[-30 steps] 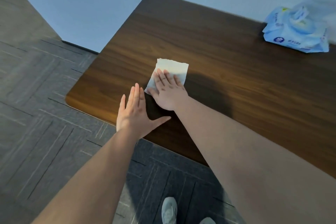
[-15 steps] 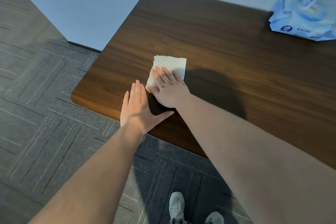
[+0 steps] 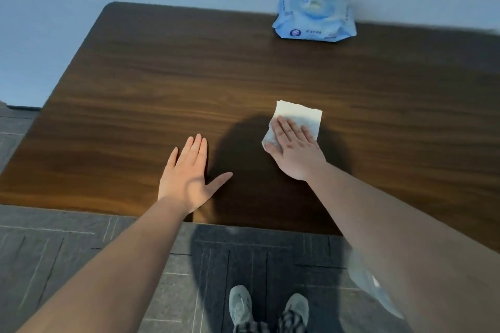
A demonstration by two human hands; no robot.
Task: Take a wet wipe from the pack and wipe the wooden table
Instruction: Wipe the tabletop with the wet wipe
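Your right hand [image 3: 293, 151] has slid the wet wipe [image 3: 296, 120] rightward away from your left hand [image 3: 189, 178], both lying flat with fingers spread on the wooden table [image 3: 162, 84], the pack [image 3: 315, 20] at the far edge.

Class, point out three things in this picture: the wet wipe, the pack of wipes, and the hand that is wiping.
Wipe [image 3: 300, 113], head view: bare upper part, beyond the fingers.
Pack [image 3: 315, 21], head view: middle of its blue top.
Right hand [image 3: 296, 147], head view: back of the hand, pressed flat on the wipe.
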